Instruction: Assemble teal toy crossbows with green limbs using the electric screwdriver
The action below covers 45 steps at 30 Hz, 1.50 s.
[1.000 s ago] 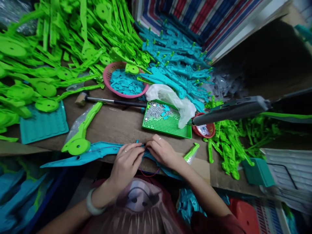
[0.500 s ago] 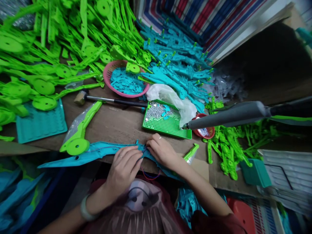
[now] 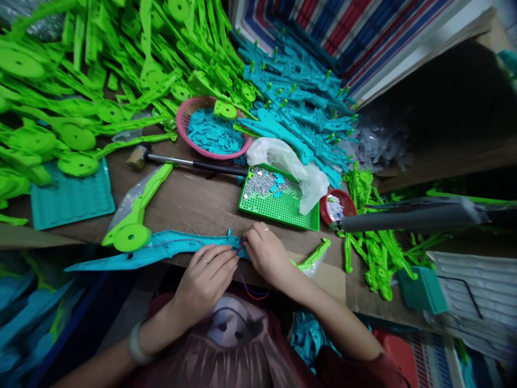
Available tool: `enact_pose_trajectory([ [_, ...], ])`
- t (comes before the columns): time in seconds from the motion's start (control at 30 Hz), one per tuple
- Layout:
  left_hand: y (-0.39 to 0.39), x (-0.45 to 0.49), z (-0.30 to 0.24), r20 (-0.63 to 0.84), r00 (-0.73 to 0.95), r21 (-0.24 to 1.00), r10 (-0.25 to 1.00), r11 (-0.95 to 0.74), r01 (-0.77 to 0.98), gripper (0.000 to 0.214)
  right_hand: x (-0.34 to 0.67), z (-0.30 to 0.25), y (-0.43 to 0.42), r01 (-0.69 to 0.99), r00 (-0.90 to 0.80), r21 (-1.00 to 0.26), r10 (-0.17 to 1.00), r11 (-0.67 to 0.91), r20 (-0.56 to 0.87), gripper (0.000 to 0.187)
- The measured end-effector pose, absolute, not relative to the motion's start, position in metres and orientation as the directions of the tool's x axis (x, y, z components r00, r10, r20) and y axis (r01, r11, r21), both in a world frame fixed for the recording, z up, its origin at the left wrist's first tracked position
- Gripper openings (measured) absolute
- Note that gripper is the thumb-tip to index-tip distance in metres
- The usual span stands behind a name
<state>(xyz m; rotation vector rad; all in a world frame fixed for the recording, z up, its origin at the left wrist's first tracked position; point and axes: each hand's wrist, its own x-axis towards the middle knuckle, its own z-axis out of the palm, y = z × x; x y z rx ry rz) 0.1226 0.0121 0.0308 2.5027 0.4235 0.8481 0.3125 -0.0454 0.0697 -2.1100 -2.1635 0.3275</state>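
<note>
A long blue plastic half-shell (image 3: pixel 161 246), pointed at its left end, lies along the table's front edge with its hollow side up. Thin wire runs inside it, and a red and blue wire loop (image 3: pixel 254 293) hangs below the edge. My left hand (image 3: pixel 210 272) lies across the shell's right part, fingers together and curled on its near side. My right hand (image 3: pixel 267 253) is closed in a pinch beside those fingertips, where dark wire shows at the shell. The fingertips partly hide the wire and the shell's right end.
A green tray (image 3: pixel 283 210) holds small metal pieces. Behind are a hammer (image 3: pixel 202 165), a pink basket (image 3: pixel 183 126) and piles of green parts (image 3: pixel 133 64) and blue parts (image 3: pixel 291 102). A grey rod-like tool (image 3: pixel 412 218) juts in from the right, near a red basket (image 3: pixel 350 200).
The grey tool's tip has moved right and down, uncovering more of the red basket. The wire loop hangs a little differently. Both hands stay at the shell, with only small finger shifts.
</note>
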Motion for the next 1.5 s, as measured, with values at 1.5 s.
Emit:
enact_pose_trajectory([
  [1.5, 0.038, 0.14, 0.041, 0.468, 0.877, 0.079, -0.112, -0.983, -0.168, 0.024, 0.312, 0.071, -0.074, 0.889, 0.226, -0.394, 0.972, -0.234, -0.067, 0.016],
])
